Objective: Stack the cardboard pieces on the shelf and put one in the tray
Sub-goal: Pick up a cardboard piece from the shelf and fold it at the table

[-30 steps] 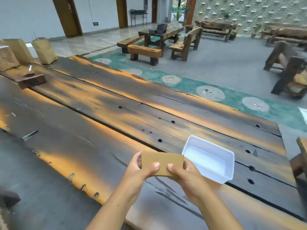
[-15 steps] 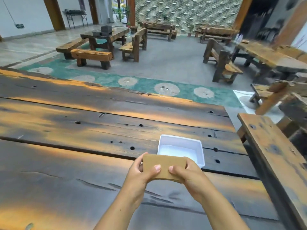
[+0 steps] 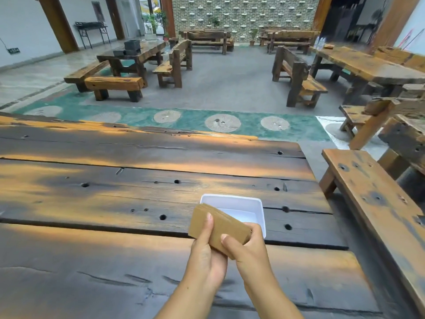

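Both my hands hold a thin stack of brown cardboard pieces (image 3: 222, 224) just above the dark wooden table (image 3: 115, 203). My left hand (image 3: 205, 254) grips the stack's near left side with the thumb on top. My right hand (image 3: 247, 248) grips its near right corner. The stack is tilted, its far edge over the near left part of a white rectangular tray (image 3: 249, 207). The tray rests on the table, and what shows of its inside holds nothing. No shelf is in view.
A wooden bench (image 3: 377, 203) runs along the table's right end. Beyond the table's far edge lie a green carpet strip (image 3: 184, 120) and more wooden tables and benches (image 3: 128, 63) across a grey floor.
My view has swung to the right along the table. The tray now sits straight ahead. The cardboard stack has turned from flat and level to tilted, reaching over the tray's near corner.
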Demonstrator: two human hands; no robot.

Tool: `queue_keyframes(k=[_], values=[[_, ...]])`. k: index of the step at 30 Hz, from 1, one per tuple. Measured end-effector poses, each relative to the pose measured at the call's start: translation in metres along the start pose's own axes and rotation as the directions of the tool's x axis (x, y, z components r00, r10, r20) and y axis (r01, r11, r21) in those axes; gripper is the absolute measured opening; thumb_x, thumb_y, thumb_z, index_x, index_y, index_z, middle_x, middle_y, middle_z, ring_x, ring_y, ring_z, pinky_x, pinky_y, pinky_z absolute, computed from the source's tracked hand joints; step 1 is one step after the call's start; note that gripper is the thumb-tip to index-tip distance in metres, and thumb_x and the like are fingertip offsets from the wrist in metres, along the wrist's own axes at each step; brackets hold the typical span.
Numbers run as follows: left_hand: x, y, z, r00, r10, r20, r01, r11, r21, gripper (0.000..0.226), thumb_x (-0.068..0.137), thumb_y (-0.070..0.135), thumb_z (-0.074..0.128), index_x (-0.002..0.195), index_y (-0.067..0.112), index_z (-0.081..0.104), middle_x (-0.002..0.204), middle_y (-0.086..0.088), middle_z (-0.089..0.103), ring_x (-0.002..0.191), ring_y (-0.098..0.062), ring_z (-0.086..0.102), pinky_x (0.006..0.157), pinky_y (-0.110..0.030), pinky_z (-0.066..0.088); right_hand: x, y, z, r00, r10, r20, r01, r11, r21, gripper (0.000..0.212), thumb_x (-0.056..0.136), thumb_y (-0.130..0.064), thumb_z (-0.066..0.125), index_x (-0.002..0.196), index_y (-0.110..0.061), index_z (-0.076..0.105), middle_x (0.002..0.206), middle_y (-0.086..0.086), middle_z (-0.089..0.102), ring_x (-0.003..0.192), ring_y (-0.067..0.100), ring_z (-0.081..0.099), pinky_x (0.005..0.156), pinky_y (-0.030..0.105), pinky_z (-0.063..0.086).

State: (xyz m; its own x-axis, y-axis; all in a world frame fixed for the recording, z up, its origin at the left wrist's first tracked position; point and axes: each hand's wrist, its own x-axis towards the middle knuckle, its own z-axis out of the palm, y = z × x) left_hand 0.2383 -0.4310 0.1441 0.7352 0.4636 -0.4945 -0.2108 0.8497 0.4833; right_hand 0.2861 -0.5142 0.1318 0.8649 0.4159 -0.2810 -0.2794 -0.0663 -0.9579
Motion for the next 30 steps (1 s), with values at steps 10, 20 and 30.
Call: queue_keyframes(k=[10, 20, 30], values=[[0.029, 0.047, -0.031, 0.960, -0.194, 0.202, 0.178, 0.980, 0.094, 0.050, 0.082, 0.032, 0.076, 0.122, 0.004, 0.066, 0.115, -0.029, 0.071, 0.100, -0.044, 0.070, 0.081, -0.056, 0.058, 0.012, -0.052, 0.018, 0.981, 0.125, 0.149, -0.020, 0.827, -0.561, 0.097, 0.058, -0.066, 0.066, 0.139, -0.023, 0.035, 0.138, -0.013, 0.036, 0.112, 0.002, 0.049, 0.076, 0.021, 0.042], [0.034, 0.072, -0.035, 0.905, -0.281, 0.320, 0.239, 0.957, 0.164, 0.038, 0.073, 0.033, 0.073, 0.103, 0.012, 0.082, 0.112, -0.020, 0.076, 0.093, -0.033, 0.076, 0.071, -0.045, 0.061, 0.030, -0.067, 0.086, 0.990, -0.028, 0.141, 0.126, 0.631, -0.766, 0.084, 0.082, -0.077, 0.028, 0.139, -0.016, 0.039, 0.129, 0.004, 0.056, 0.119, 0.024, 0.055, 0.098, 0.041, 0.046], [0.039, 0.074, -0.027, 0.899, -0.279, 0.338, 0.209, 0.951, 0.228, 0.067, 0.060, 0.057, 0.079, 0.113, 0.016, 0.078, 0.120, -0.013, 0.075, 0.104, -0.028, 0.074, 0.073, -0.040, 0.060, 0.031, -0.070, 0.093, 0.989, -0.059, 0.133, 0.142, 0.561, -0.816, 0.081, 0.084, -0.077, 0.023, 0.137, -0.018, 0.041, 0.128, 0.003, 0.055, 0.118, 0.025, 0.056, 0.098, 0.045, 0.047]])
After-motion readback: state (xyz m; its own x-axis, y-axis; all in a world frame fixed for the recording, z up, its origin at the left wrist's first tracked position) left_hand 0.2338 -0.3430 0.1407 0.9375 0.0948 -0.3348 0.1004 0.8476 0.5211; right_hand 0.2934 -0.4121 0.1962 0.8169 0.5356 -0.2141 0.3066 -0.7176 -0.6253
